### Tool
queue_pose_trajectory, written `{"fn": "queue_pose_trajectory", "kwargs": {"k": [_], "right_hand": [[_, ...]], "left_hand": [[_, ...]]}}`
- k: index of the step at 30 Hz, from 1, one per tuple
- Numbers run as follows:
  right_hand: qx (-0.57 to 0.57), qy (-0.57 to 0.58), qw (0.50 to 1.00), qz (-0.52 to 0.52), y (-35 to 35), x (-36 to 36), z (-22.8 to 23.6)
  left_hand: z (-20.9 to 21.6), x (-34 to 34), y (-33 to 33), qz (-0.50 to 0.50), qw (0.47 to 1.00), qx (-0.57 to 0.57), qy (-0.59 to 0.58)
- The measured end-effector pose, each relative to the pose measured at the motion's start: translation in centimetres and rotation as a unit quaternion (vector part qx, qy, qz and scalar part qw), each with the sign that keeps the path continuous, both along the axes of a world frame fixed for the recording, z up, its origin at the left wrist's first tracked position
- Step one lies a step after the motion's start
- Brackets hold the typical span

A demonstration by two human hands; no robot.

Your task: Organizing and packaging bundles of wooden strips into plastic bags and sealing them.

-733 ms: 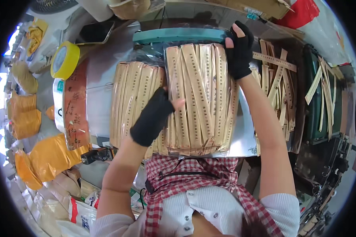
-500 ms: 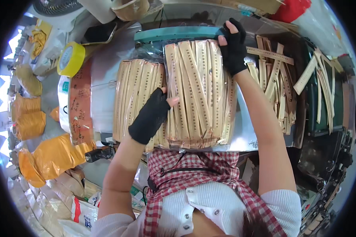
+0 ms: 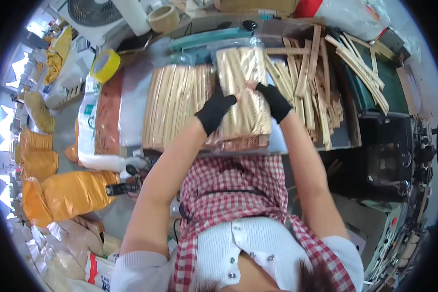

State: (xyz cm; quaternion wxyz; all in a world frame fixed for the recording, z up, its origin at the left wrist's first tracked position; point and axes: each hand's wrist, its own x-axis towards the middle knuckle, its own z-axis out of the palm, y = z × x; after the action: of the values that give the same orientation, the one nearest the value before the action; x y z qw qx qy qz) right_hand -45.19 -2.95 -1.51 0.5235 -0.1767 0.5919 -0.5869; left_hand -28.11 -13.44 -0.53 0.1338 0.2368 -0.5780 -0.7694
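A clear plastic bag full of flat wooden strips (image 3: 241, 68) lies between my hands, its long side running away from me. At its left edge my left hand (image 3: 216, 112), in a black fingerless glove, grips with the thumb on top. My right hand (image 3: 276, 102), gloved the same way, closes on its right side with the thumb over the strips. The fingers under the bag are hidden. Another bagged bundle of wooden strips (image 3: 173, 104) lies to the left, beside my left hand. Behind both bundles stretches a teal bar (image 3: 204, 39) with a black knob (image 3: 249, 25) at its right end.
Loose wooden strips (image 3: 309, 82) are heaped right of my right hand, and more strips (image 3: 362, 73) lie farther right on a dark green surface. A yellow tape roll (image 3: 105, 66), a tan roll (image 3: 163, 19) and a fan (image 3: 93, 13) stand back left. Orange bags (image 3: 73, 194) sit at left.
My right hand has left the end of the teal bar and come down to the bag's right side. My left hand has moved right along with the bag, which is pulled away from the bar.
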Motion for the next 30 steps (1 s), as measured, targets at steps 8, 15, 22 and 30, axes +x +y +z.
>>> {"fn": "queue_pose_trajectory", "kwargs": {"k": [8, 15, 22, 30], "right_hand": [[-0.045, -0.063, 0.997, -0.006, 14.8, 7.8, -0.2], [0.006, -0.059, 0.998, 0.036, 16.1, 7.2, -1.9], [-0.08, 0.063, 0.994, 0.04, 10.6, 10.7, 1.9], [-0.141, 0.113, 0.982, 0.051, 6.1, 18.5, 6.7]], "left_hand": [[-4.9, 7.8, 13.2, 0.003, 0.967, -0.237, -0.094], [0.0, 14.8, 9.3, -0.102, 0.972, -0.205, -0.061], [-8.4, 20.7, -0.5, 0.142, 0.609, -0.647, -0.437], [-20.6, 22.5, -3.4, 0.001, 0.715, -0.441, -0.542]]}}
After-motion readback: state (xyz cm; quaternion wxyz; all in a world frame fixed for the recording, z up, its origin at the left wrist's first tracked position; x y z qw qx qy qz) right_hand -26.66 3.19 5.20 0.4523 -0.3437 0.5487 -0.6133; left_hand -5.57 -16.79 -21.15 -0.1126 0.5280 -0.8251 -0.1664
